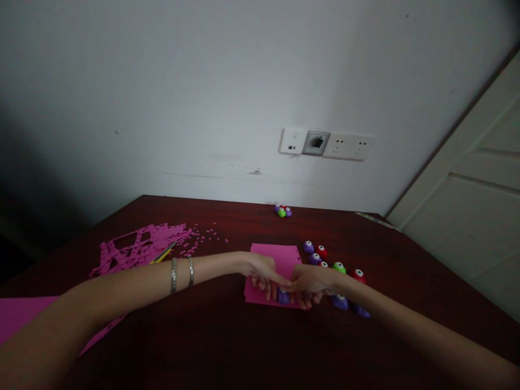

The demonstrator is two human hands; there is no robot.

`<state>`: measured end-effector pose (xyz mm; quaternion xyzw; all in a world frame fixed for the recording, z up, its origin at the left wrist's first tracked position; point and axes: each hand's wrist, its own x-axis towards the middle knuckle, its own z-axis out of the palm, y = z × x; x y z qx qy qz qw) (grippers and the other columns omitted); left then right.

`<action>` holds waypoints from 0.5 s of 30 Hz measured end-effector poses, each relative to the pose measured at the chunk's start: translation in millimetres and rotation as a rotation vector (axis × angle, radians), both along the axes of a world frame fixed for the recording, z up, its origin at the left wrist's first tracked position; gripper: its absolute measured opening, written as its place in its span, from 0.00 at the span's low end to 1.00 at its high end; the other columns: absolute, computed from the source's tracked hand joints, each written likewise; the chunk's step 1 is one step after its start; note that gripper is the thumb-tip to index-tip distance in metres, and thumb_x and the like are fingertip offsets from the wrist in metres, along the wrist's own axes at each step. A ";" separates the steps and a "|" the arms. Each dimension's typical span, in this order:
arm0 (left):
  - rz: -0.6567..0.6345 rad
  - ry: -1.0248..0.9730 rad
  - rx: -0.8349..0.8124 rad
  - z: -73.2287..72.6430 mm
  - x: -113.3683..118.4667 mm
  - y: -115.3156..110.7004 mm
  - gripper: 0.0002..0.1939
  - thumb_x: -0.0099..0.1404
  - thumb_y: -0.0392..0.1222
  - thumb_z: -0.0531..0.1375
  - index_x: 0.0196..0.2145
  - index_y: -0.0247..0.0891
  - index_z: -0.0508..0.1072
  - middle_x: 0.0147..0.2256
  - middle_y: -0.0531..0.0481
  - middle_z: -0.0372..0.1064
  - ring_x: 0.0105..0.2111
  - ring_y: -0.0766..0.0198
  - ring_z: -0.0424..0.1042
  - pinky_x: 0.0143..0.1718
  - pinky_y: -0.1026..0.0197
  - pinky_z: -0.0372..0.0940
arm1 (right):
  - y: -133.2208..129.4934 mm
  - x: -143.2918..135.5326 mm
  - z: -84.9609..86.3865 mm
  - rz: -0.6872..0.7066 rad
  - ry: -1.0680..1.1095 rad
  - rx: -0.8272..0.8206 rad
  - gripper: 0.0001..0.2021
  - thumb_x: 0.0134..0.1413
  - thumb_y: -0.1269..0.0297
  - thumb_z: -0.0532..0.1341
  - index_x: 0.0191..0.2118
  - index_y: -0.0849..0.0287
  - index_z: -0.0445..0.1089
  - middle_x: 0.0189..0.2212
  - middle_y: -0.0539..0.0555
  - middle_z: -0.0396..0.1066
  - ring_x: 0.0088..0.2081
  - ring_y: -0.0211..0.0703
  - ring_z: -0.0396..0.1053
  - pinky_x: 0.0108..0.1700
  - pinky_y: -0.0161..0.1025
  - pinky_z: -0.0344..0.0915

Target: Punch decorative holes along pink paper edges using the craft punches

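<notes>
A pink sheet of paper point(276, 253), seemingly with another beneath it, lies on the table in front of me. Over its lower part my left hand point(265, 272) and my right hand point(312, 281) meet, thumbs together on top of a purple craft punch point(283, 296). Fingers of both hands curl around the punch, so most of it is hidden. Small dark holes show along the sheet's right edge. Beside my right hand sit several more punches, among them a green punch point(338, 267) and a red punch point(359, 275); my wrist covers part of this group.
Left of the sheet are pink cut-up scraps point(125, 249), small punched bits point(199, 236) and a yellow-and-black pencil-like tool point(163, 253). More pink paper point(24, 314) lies at the left edge. Several punches point(282, 211) stand by the wall, under sockets point(348, 146).
</notes>
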<state>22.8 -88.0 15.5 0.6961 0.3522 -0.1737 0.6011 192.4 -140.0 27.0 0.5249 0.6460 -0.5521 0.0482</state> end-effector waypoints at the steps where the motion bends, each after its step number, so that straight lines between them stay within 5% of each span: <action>1: -0.009 0.021 -0.020 -1.6 0.6 0.8 0.26 0.47 0.63 0.62 0.22 0.33 0.75 0.18 0.47 0.67 0.16 0.70 0.58 0.16 0.66 0.48 | 0.6 0.0 -0.1 -0.004 0.002 -0.018 0.23 0.50 0.47 0.57 0.18 0.63 0.67 0.13 0.50 0.65 0.14 0.30 0.59 0.15 0.27 0.50; 9: -0.069 0.084 -0.112 -8.9 2.7 0.0 0.28 0.54 0.65 0.55 0.27 0.34 0.75 0.19 0.46 0.65 0.14 0.72 0.50 0.14 0.67 0.42 | 4.0 -5.1 3.5 0.018 -0.029 -0.136 0.21 0.52 0.51 0.56 0.19 0.62 0.66 0.13 0.49 0.64 0.14 0.29 0.59 0.16 0.26 0.54; 15: 0.029 0.006 -0.127 -12.9 -1.4 -7.1 0.27 0.54 0.65 0.56 0.23 0.34 0.71 0.16 0.51 0.59 0.13 0.74 0.49 0.14 0.67 0.42 | 9.8 -10.0 1.1 0.028 -0.035 -0.135 0.20 0.55 0.58 0.55 0.16 0.62 0.66 0.12 0.48 0.63 0.13 0.28 0.58 0.16 0.26 0.54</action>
